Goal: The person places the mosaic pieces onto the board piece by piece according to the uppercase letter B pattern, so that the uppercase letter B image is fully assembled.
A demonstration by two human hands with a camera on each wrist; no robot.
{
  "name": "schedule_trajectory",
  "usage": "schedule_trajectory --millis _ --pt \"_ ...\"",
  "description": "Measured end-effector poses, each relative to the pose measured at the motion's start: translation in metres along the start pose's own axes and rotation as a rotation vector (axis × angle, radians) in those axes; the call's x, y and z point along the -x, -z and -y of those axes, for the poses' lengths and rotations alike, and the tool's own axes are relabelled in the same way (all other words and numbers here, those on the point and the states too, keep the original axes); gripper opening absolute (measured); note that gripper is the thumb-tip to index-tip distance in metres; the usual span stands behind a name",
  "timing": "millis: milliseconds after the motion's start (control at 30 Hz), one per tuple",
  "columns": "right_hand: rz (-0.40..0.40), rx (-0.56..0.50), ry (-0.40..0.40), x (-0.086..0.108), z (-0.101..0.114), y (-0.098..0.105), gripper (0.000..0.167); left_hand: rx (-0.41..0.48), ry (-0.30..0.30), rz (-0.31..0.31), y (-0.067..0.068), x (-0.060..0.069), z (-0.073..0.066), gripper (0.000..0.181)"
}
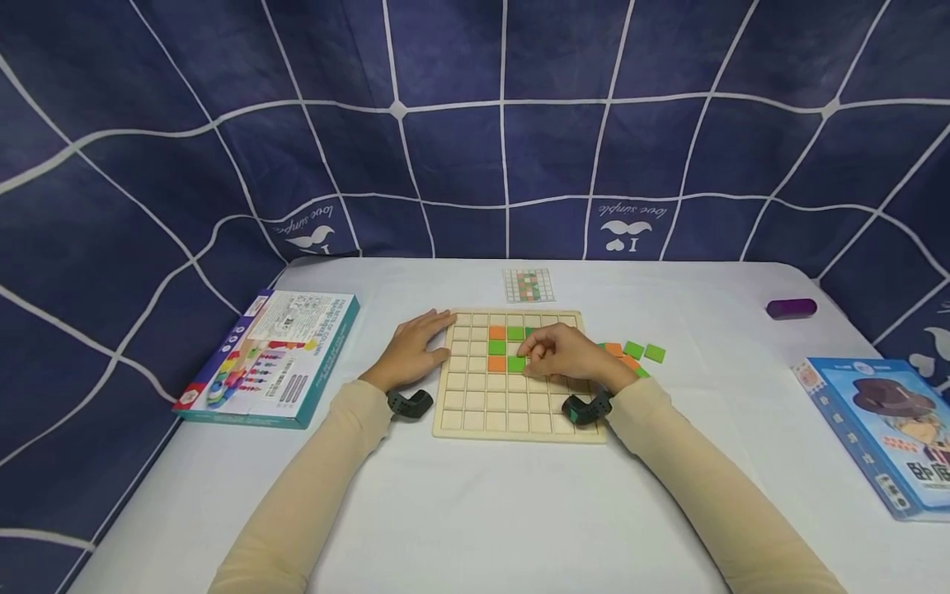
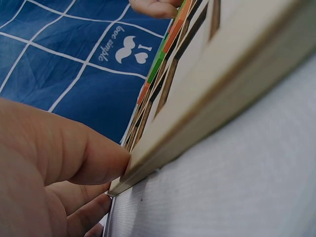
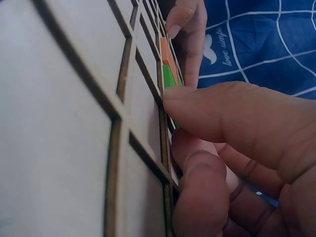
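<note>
Relaxed, my left hand (image 1: 412,351) likely steadies the board's (image 1: 475,422) left edge; what my right hand (image 1: 562,353) pinches I can't tell.

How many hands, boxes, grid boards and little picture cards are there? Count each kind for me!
Hands: 2 (left hand, right hand)
Boxes: 2 (left box, right box)
Grid board: 1
Picture card: 1
Total: 6

Cloth-screened tabletop setting, room type unclear, white-covered table (image 1: 475,511), navy grid-patterned cloth (image 1: 460,157) around, toy box (image 1: 275,355), blue box (image 1: 839,437)
</note>
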State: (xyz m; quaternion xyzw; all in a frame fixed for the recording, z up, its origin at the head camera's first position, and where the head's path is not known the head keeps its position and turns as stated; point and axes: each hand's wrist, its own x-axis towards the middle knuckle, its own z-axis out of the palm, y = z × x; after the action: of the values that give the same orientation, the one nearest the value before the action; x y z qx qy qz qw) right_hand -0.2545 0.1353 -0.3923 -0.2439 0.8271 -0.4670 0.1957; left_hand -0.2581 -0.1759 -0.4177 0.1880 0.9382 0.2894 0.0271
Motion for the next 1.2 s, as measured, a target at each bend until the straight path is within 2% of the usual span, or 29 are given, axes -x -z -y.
schedule_trajectory --millis 167,367,467,633,767,1033,1200 --pt "0.011 -0.011 0.008 0.000 0.001 0.000 0.027 -0.005 -0.006 -0.004 0.000 0.001 0.000 0.068" --pt "0.032 -0.122 -0.003 0.003 0.000 0.009 0.026 -0.007 -0.015 -0.008 0.001 -0.001 -0.001 0.068" --pt "0.034 -0.167 -0.009 0.008 0.001 0.017 0.027 -0.009 -0.012 -0.008 0.001 -0.001 -0.002 0.069" --pt "0.001 -0.180 0.003 0.022 -0.003 0.032 0.028 -0.007 -0.008 -0.007 0.000 0.001 0.000 0.069" --pt "-0.053 -0.134 -0.020 0.037 -0.009 0.044 0.028 -0.008 -0.010 -0.010 0.000 0.001 0.001 0.069" --pt "-0.134 -0.027 -0.153 0.061 -0.023 0.059 0.027 0.000 -0.007 -0.007 -0.001 0.000 0.001 0.070" --pt "-0.150 0.068 -0.157 0.066 -0.028 0.059 0.025 -0.003 -0.009 -0.009 -0.001 0.000 0.001 0.069"
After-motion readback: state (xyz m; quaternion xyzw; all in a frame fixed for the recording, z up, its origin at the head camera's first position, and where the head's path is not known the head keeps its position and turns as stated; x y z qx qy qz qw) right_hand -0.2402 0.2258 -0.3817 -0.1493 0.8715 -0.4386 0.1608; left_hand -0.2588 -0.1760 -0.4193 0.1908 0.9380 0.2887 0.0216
